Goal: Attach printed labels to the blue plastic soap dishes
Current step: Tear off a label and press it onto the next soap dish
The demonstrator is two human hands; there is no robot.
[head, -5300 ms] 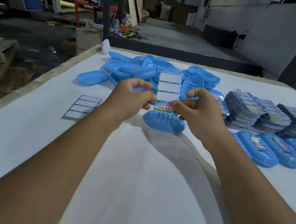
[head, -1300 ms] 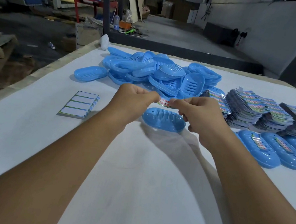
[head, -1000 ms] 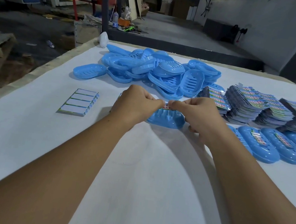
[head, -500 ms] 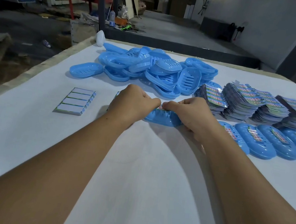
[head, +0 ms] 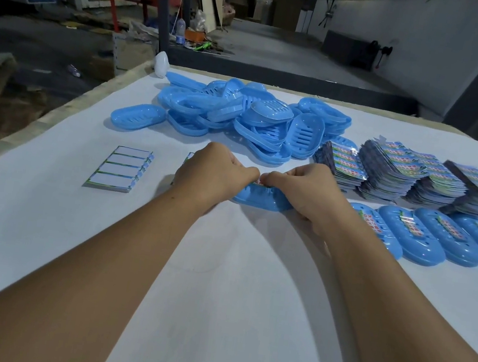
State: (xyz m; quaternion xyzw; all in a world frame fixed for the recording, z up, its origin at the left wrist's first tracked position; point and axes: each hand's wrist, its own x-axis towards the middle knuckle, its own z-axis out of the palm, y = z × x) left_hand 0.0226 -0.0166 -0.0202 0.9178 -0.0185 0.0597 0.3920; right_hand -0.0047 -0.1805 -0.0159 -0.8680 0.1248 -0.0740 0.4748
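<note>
Two bare hands meet over a single blue plastic soap dish point(head: 261, 199) lying upside down on a white-covered counter point(head: 216, 299). The left hand point(head: 214, 174) and right hand point(head: 306, 189) have their fingers curled, pinching between them a small printed label point(head: 260, 180) at the dish's top; only a sliver of the label shows between the fingertips. Beyond them lies a loose heap of smooth oval dishes point(head: 240, 117) with slotted bottoms, too tangled to count, and one more dish point(head: 138, 116) lies apart at its left. To the right stand four fanned stacks of glossy, colourful label sheets point(head: 408, 175), and in front of them a row of at least five labelled dishes point(head: 425, 235) lies side by side, running off the frame's edge. At the left lies one flat pile of used backing sheets point(head: 119, 168), each with four white rectangles.
</note>
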